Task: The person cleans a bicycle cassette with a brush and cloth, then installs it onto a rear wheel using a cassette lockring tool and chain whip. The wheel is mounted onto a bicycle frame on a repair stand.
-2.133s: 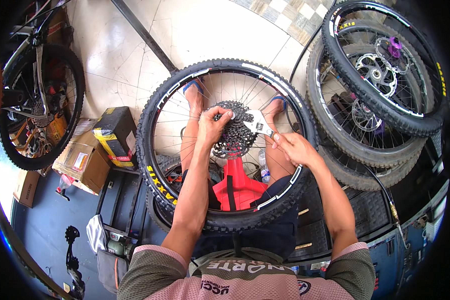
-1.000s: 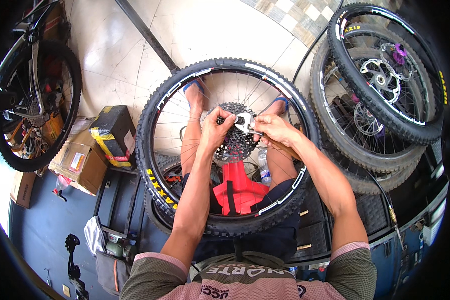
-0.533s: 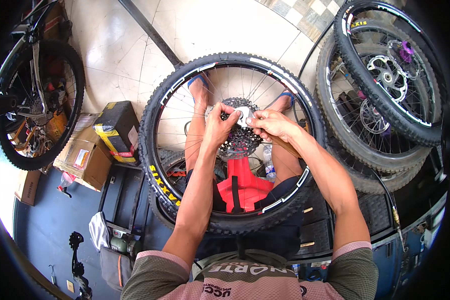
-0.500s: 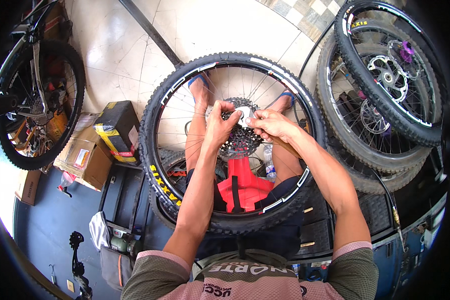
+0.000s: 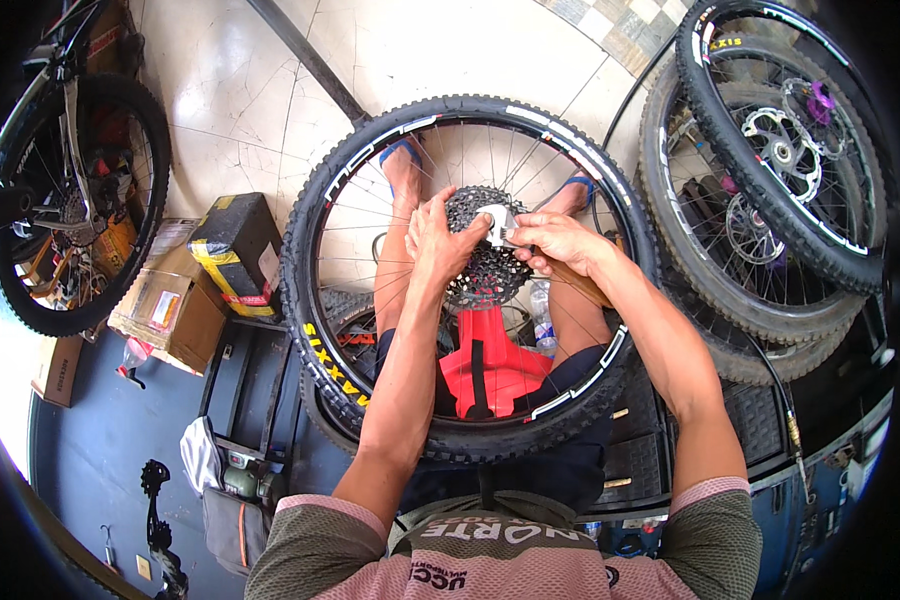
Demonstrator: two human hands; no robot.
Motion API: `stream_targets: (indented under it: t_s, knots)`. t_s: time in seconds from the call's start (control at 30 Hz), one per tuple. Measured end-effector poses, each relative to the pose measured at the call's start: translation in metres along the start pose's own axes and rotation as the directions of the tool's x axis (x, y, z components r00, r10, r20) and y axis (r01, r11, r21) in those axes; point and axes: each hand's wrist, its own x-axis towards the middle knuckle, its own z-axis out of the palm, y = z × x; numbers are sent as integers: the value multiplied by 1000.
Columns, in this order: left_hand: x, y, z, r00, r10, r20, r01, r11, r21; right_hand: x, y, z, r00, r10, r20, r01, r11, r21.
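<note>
A mountain bike wheel (image 5: 315, 230) with a knobby black tyre lies across my legs. At its hub sits a dark cassette (image 5: 490, 285) of stacked sprockets. Over the cassette's middle is a small, flat white piece (image 5: 499, 226), whose exact kind I cannot make out. My right hand (image 5: 562, 243) pinches its right side between thumb and curled fingers. My left hand (image 5: 440, 238) grips the left edge of the cassette, its fingers stretched along the sprockets and its thumb reaching onto the white piece. Part of the piece is hidden by the fingers.
Below the hub, between my legs, is a red plastic object (image 5: 485, 370) with a black strap. Cardboard boxes (image 5: 175, 310) and a bicycle (image 5: 70, 190) stand left. Several wheels (image 5: 660, 190) are stacked at right. A dark post (image 5: 315, 65) rises beyond the wheel.
My left fingers have straightened from a curled pinch and spread along the cassette edge. The white piece has turned slightly, and my right hand has shifted a little to the right.
</note>
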Motion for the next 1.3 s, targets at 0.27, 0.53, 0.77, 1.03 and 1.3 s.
stream_targets:
  t_s: [0.27, 0.53, 0.77, 1.03, 1.3]
  knots:
    - [-4, 1, -2, 995, -94, 38, 92, 995, 42, -6, 10, 14, 994, -81, -77, 74, 992, -100]
    - [-10, 1, -3, 987, -161, -3, 161, 983, 93, -57, 48, -38, 955, 127, 270, -97, 988, -122]
    - [-8, 6, -8, 979, -200, 28, 201, 980, -15, -61, 55, -36, 945, 72, 319, -90, 995, 44]
    - [-2, -22, -2, 985, -171, 35, 172, 985, -33, -74, 65, 0, 996, 60, 73, -69, 990, 126]
    - [-5, -20, -4, 990, -142, 4, 142, 987, -70, -82, 70, 26, 996, 66, -58, -56, 986, 159]
